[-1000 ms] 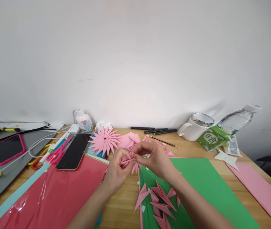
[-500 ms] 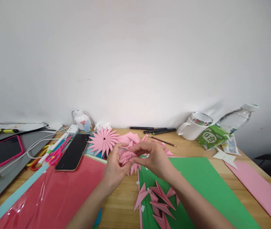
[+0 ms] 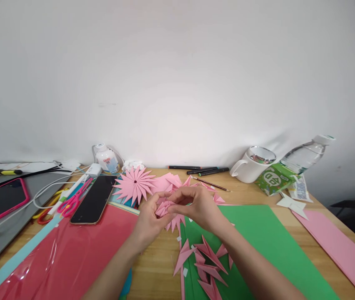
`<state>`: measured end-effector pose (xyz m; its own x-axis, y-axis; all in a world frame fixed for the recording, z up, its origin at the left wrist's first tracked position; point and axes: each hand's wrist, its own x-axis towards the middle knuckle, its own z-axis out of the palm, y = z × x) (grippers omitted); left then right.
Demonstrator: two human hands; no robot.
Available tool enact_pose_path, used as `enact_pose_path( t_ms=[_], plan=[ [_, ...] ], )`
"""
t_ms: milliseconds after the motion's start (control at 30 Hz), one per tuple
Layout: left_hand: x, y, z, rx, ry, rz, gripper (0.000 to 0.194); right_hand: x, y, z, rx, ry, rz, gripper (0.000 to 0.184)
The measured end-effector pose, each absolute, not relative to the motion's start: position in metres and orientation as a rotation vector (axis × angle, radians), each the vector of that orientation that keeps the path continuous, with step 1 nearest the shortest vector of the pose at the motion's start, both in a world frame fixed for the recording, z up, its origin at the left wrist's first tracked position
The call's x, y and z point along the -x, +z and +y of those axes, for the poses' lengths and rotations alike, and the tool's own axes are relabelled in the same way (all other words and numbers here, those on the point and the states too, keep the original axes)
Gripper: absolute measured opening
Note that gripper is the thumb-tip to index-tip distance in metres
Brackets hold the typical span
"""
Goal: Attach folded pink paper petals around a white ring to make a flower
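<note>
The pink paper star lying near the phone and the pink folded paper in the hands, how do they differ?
The pink paper star lies unheld, while the pink folded paper is held between the left hand and right hand.
The star spreads long points around a dark centre; the folded paper shows tightly packed folds, partly hidden by fingers.
Both are pink and folded.

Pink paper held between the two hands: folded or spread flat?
Folded: the pink paper shows narrow, pleat-like ridges between the left hand and the right hand.
</note>
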<state>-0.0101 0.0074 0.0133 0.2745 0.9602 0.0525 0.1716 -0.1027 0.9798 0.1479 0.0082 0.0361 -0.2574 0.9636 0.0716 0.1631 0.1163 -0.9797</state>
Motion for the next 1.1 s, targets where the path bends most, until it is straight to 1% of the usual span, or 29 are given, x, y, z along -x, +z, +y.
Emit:
enact_pose_path(
  t_ms=[167, 267, 467, 700, 1000, 1100],
  plan=[
    [0.012, 0.014, 0.012, -1.567, 0.924, 1.068, 0.045, -0.152, 0.031, 0.014, 1.08, 1.333, -1.517, 0.023],
    [0.012, 0.013, 0.013, -1.583, 0.889, 1.084, 0.047, -0.153, 0.029, 0.017, 1.053, 1.395, -1.491, 0.025],
    [0.012, 0.015, 0.013, -1.504, 0.799, 0.994, 0.039, -0.152, 0.028, 0.018, 1.071, 1.415, -1.466, 0.027],
    [0.012, 0.014, 0.013, -1.474, 0.794, 0.974, 0.033, -0.153, 0.026, 0.019, 1.103, 1.401, -1.489, 0.033],
    [0.014, 0.015, 0.013, -1.511, 0.866, 0.969, 0.037, -0.154, 0.019, 0.025, 1.06, 1.426, -1.444, 0.03],
    [0.015, 0.013, 0.013, -1.504, 0.891, 0.991, 0.037, -0.157, 0.022, 0.024, 1.035, 1.433, -1.494, 0.033]
  ],
)
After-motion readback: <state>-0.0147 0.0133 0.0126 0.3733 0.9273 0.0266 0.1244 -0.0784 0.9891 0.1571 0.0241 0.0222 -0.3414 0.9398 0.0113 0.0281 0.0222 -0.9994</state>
